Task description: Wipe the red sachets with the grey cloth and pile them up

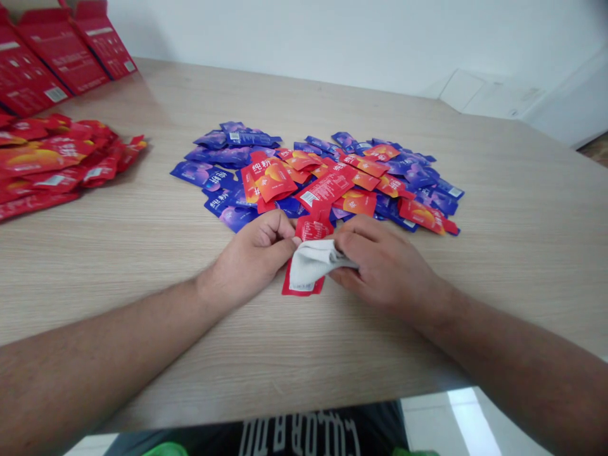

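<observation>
A red sachet (313,229) with printed text lies on the table in front of me, its lower end showing a white label. My left hand (261,250) is closed at the sachet's left edge, thumb and index finger pinching it. In my right hand (380,263) is a folded whitish cloth (311,261), which lies over the middle of the sachet and hides part of it. Just beyond my hands spreads a pile of blue-purple sachets (223,177), with orange-red sachets (273,180) on top.
At the left is a heap of red sachets (57,155). Behind it stand several red cartons (61,54) with raised flaps. A white wall edges the back of the wooden table (190,354), and a white panel (489,92) is at the back right.
</observation>
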### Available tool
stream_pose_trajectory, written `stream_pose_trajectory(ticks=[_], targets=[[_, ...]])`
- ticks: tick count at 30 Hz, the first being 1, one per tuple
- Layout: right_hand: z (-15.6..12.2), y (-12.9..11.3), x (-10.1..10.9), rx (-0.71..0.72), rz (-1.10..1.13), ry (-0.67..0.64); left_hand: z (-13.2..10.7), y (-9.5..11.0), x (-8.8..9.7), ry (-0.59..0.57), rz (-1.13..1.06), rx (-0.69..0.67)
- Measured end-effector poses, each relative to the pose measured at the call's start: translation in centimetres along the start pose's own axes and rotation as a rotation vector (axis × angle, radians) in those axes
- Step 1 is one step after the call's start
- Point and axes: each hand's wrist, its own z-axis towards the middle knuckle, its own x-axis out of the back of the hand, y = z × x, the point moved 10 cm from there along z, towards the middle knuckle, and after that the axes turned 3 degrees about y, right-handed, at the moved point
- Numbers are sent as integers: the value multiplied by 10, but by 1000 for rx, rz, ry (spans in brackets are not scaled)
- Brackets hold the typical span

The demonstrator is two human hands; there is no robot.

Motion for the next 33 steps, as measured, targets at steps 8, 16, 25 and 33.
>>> stream_pose_trajectory(ticks=[8, 16, 25, 33], targets=[[3, 15, 9, -19, 24, 63, -1, 7, -9, -85, -24, -16], [7, 31, 10, -65, 73, 61, -7, 18, -19, -163, -11, -75], [7, 29, 7, -74, 124, 51, -5, 12, -19, -169, -21, -49], [6, 37, 12, -144, 54, 93, -4, 9, -17, -155, -45, -28]])
